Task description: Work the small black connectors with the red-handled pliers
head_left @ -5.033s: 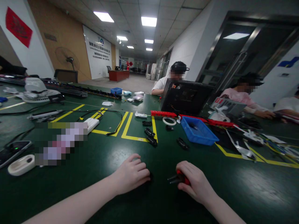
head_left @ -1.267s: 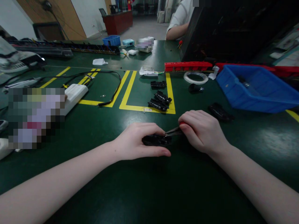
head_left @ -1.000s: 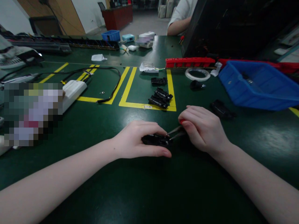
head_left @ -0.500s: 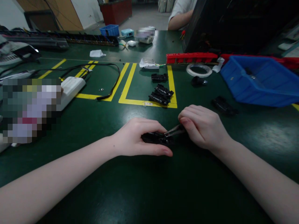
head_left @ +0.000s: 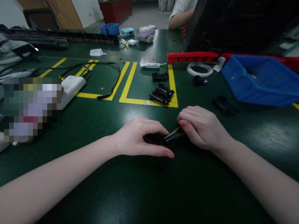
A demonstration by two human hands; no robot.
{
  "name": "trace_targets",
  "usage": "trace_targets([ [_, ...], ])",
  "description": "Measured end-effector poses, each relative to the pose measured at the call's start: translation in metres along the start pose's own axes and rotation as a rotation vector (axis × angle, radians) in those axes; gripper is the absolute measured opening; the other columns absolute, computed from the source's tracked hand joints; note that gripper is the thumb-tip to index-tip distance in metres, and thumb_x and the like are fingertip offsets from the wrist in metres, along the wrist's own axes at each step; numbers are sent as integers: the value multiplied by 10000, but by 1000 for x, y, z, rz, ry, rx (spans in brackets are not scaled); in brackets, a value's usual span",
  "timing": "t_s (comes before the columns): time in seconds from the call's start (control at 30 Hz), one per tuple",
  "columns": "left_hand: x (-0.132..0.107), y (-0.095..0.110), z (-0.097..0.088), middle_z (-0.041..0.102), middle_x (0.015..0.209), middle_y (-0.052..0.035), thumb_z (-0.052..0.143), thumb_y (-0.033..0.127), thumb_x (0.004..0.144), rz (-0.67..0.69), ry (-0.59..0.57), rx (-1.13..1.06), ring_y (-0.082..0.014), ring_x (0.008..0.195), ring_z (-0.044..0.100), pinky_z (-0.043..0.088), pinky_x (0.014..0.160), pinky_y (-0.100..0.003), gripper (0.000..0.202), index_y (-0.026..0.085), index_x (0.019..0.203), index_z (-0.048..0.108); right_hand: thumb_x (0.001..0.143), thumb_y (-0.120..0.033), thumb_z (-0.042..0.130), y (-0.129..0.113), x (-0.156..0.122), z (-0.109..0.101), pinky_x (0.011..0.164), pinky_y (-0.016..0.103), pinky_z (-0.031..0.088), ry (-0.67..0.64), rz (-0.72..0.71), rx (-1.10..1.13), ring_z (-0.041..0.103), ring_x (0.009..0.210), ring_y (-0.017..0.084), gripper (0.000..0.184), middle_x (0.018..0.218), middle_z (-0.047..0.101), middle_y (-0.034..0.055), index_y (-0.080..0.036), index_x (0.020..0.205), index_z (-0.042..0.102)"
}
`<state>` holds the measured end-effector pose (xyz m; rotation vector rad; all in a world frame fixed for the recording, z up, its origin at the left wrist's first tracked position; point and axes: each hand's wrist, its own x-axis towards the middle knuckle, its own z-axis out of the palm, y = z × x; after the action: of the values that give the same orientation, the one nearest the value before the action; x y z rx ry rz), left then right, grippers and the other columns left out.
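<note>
My left hand grips a small black plastic part between thumb and fingers, low over the green table. My right hand is closed around metal tweezers, whose handle end is hidden in the palm. The tweezer tips reach the right end of the black part; I cannot make out what lies between them. Beyond my hands, several similar black plastic parts lie inside a yellow taped rectangle. Another black part rests to the right.
At the right stands a blue bin, near a roll of tape and a red strip. A black cable and a white box lie at left. Across the table a person's arm shows beside a large black panel.
The tweezer tips stay at the black part, which has tilted slightly and looks darker. Both hands hold nearly the same positions, and the view has shifted a little.
</note>
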<state>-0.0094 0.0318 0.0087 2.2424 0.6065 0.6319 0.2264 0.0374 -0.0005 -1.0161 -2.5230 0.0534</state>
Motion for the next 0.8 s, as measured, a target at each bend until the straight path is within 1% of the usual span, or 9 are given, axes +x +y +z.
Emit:
trace_targets([
  [0.13,0,1,-2,658,795,-19,715,437,818,-40,-18,-60,-132,712,581,405,635,-217,317,146,945,709,956,-291,309,0,0,0,617,332,333,0,9,10,455,610,173,296,659,538,41,-224,689,415],
  [0.23,1,2,-3,654,771,-9,713,416,824,-93,-53,-123,-120,680,564,389,611,-211,286,149,928,720,961,-301,304,-1,0,0,622,332,335,-3,13,13,453,610,171,304,660,540,40,-224,689,415],
  [0.33,2,0,-4,656,765,-7,706,428,828,-144,-86,-165,-115,658,555,386,598,-211,301,148,935,726,965,-306,300,-1,0,0,623,333,335,-3,14,11,450,609,171,312,653,535,39,-224,687,414],
  [0.4,2,-1,-5,658,766,-10,699,448,829,-150,-104,-175,-116,652,559,389,591,-212,326,146,948,724,965,-308,302,-2,0,0,622,333,333,-5,16,14,446,605,170,315,647,531,37,-224,682,413],
  [0.5,2,-3,-3,662,780,-13,699,470,824,-91,-104,-146,-122,667,576,406,597,-217,345,153,956,717,961,-307,302,-2,0,-1,621,334,331,-11,16,19,440,601,170,313,643,529,36,-226,678,408],
  [0.63,1,-4,1,662,815,-23,718,517,790,29,-6,22,-138,718,598,431,640,-237,406,159,979,690,964,-311,290,-1,0,-2,622,336,331,-27,14,28,437,599,170,322,638,519,34,-228,670,395],
  [0.8,-1,-5,5,660,842,-19,698,553,796,87,63,200,-144,739,611,427,665,-261,454,165,1028,657,957,-321,301,1,-1,-2,623,337,331,-20,26,37,432,594,171,308,635,515,30,-229,677,392],
])
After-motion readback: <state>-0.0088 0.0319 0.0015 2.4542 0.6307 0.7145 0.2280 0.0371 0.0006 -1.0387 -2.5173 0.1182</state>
